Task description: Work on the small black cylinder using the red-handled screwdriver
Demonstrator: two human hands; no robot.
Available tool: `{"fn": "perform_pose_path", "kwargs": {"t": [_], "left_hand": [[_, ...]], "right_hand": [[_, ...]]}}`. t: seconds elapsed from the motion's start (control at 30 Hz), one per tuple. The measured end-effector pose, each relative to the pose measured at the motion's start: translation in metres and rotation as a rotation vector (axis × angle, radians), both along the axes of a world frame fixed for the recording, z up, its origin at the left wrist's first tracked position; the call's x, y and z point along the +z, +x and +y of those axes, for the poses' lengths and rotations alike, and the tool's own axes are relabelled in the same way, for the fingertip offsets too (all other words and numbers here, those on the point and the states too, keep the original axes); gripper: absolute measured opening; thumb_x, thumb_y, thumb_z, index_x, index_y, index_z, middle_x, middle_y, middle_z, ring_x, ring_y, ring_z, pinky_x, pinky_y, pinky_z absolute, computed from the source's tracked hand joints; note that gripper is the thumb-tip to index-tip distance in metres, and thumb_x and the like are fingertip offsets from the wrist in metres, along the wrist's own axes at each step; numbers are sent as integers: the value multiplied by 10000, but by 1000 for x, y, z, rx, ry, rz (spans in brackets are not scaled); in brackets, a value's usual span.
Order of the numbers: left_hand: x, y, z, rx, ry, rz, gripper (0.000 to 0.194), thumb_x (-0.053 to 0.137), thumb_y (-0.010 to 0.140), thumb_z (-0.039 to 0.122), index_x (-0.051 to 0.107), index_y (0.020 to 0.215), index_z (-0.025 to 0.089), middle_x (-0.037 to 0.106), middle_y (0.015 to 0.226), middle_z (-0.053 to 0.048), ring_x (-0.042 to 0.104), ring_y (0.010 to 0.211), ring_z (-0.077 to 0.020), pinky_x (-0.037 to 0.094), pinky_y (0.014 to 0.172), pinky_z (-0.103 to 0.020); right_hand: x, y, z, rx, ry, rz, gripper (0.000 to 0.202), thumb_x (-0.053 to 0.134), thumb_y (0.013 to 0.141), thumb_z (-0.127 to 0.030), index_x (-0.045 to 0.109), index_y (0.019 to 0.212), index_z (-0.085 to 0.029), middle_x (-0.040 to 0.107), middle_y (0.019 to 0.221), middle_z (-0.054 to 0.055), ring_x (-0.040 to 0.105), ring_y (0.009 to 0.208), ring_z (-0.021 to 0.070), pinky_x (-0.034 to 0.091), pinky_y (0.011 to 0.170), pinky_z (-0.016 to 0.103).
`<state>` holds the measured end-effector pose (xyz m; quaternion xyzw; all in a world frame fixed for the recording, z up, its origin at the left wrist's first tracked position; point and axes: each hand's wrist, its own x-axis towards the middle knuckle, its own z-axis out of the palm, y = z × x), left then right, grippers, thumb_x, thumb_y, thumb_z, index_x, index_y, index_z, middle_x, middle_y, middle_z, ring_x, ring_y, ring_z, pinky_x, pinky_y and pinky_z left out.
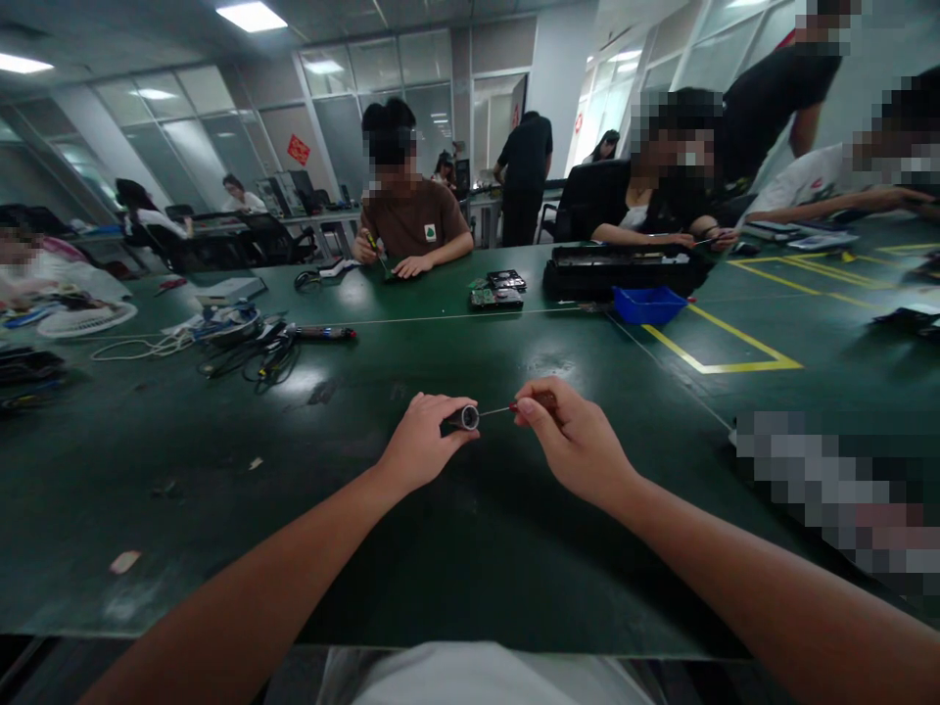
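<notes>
Near the middle of the head view, my left hand (pixel 422 443) pinches a dark cylindrical part (pixel 465 418) between thumb and fingers, its round, light-rimmed end facing me. To the right, my right hand (pixel 577 433) is closed around the reddish handle of a thin screwdriver (pixel 499 410). The metal shaft points left and its tip is at the edge of the cylindrical part; whether it touches is too small to tell. Both hands are above the green table (pixel 411 578).
Cables (pixel 271 352) and a black-and-red tool (pixel 323 334) lie left. Circuit boards (pixel 499 291), a long black unit (pixel 624 274) and a blue tray (pixel 650 305) stand farther back. A blurred-out object (pixel 829 490) lies right. Several people sit or stand around the table.
</notes>
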<state>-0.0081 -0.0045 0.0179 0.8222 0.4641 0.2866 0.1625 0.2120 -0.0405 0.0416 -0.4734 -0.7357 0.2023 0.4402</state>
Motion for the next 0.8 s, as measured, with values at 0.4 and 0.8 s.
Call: {"fn": "perform_pose_path", "kwargs": {"t": [0.4, 0.8], "left_hand": [[-3, -2, 1, -5, 14, -11, 335, 730, 855, 305, 668, 1183, 274, 701, 1117, -19, 594, 1044, -230, 405, 1015, -441], [0, -1, 0, 7, 4, 6, 318, 726, 852, 307, 680, 1164, 268, 704, 1111, -27, 600, 1041, -240, 413, 1013, -443]], "right_hand": [[1, 0, -2, -7, -30, 7, 135, 483, 992, -322, 571, 1001, -220, 690, 801, 9, 674, 756, 177, 476, 693, 303], [0, 0, -1, 28, -63, 19, 147, 475, 996, -339, 568, 995, -226, 689, 785, 6, 677, 742, 179, 481, 682, 304]]}}
